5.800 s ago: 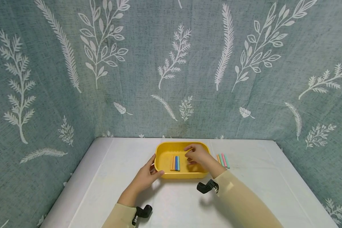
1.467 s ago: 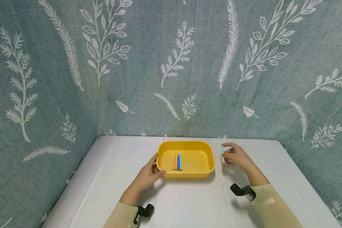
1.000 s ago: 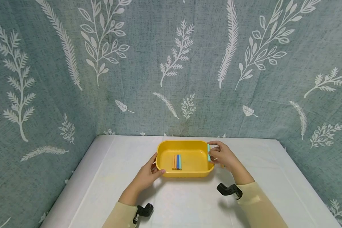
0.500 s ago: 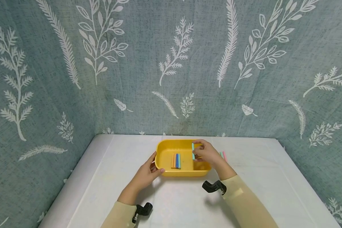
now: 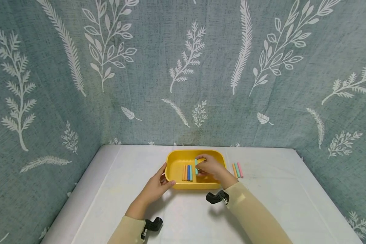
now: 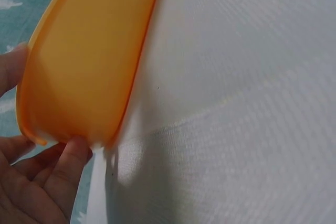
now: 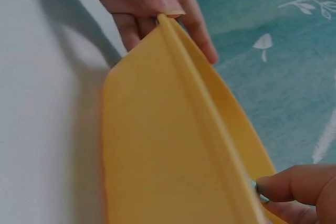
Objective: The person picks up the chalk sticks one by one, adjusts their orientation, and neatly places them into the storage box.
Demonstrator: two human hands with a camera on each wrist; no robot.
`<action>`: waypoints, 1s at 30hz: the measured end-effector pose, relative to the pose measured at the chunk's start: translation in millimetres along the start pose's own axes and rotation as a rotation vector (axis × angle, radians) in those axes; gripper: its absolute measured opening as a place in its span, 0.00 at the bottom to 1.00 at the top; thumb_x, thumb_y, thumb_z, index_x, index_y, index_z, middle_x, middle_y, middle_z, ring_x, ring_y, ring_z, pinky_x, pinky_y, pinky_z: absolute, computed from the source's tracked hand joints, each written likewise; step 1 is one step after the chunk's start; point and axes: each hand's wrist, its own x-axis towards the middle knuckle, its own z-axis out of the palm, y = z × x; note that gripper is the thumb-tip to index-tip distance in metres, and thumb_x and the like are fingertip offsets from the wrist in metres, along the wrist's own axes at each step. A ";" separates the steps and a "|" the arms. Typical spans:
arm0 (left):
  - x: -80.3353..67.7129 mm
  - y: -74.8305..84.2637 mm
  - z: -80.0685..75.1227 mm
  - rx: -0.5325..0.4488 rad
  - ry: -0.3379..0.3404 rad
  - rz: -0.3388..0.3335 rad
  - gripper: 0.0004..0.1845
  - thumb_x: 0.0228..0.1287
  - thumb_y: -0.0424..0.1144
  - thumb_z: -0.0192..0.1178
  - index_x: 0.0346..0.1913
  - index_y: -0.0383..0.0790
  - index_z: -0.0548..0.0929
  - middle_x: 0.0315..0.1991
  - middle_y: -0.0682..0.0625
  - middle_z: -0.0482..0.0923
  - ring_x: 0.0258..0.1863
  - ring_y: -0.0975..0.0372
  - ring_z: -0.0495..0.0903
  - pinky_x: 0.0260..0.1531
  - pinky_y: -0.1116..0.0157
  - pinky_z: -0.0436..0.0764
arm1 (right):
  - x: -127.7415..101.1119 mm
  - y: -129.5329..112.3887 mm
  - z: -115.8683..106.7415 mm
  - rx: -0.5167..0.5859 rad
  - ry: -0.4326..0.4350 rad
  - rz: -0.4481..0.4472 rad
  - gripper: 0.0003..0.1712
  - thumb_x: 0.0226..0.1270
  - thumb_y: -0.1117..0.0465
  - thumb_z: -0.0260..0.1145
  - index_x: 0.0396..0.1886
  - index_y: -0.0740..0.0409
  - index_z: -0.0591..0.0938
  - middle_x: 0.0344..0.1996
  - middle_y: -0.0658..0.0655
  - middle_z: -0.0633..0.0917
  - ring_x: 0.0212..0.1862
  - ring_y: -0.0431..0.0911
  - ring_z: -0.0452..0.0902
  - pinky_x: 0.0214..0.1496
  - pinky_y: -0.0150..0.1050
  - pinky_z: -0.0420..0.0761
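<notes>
A yellow plastic tray (image 5: pixel 213 157) sits mid-table. My left hand (image 5: pixel 165 177) grips its left rim, thumb over the edge; the left wrist view shows the fingers (image 6: pixel 68 163) under the tray's outer wall (image 6: pixel 89 61). My right hand (image 5: pixel 202 165) is inside the tray and pinches a teal chalk stick (image 5: pixel 196 166), held lengthwise just right of a row of several coloured sticks (image 5: pixel 187 173) on the tray floor. In the right wrist view the teal tip (image 7: pixel 257 187) shows at my fingertips (image 7: pixel 294 184), behind the tray wall (image 7: pixel 157 145).
An orange, a green and a pink stick (image 5: pixel 238 170) lie side by side on the white tablecloth (image 5: pixel 277 196) right of the tray. Leaf-patterned teal curtains (image 5: pixel 183 67) close in the back and both sides.
My right hand lifted the teal stick from the group right of the tray, carried it left over the rim and lowered it beside the row inside. The left hand stayed on the rim.
</notes>
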 end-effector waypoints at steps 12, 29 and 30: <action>1.0 -2.7 0.1 -0.012 -0.011 0.009 0.49 0.66 0.43 0.68 0.81 0.43 0.49 0.76 0.39 0.58 0.70 0.48 0.68 0.64 0.56 0.74 | 9.0 8.8 14.6 -0.110 0.038 0.067 0.24 0.66 0.72 0.67 0.61 0.62 0.75 0.37 0.62 0.80 0.29 0.47 0.80 0.28 0.36 0.86; 0.3 -3.4 0.7 -0.032 -0.012 0.019 0.49 0.66 0.43 0.68 0.81 0.43 0.49 0.76 0.39 0.58 0.69 0.48 0.69 0.63 0.57 0.75 | 10.1 11.2 20.0 -0.153 0.051 0.048 0.26 0.64 0.71 0.68 0.62 0.64 0.76 0.34 0.61 0.80 0.26 0.44 0.79 0.27 0.35 0.86; 0.3 -3.3 0.4 -0.035 -0.013 0.018 0.49 0.66 0.43 0.68 0.81 0.43 0.49 0.76 0.39 0.58 0.69 0.48 0.69 0.63 0.58 0.75 | 9.8 10.8 20.3 -0.155 0.054 0.050 0.26 0.64 0.71 0.68 0.62 0.64 0.76 0.34 0.61 0.80 0.26 0.44 0.79 0.28 0.34 0.86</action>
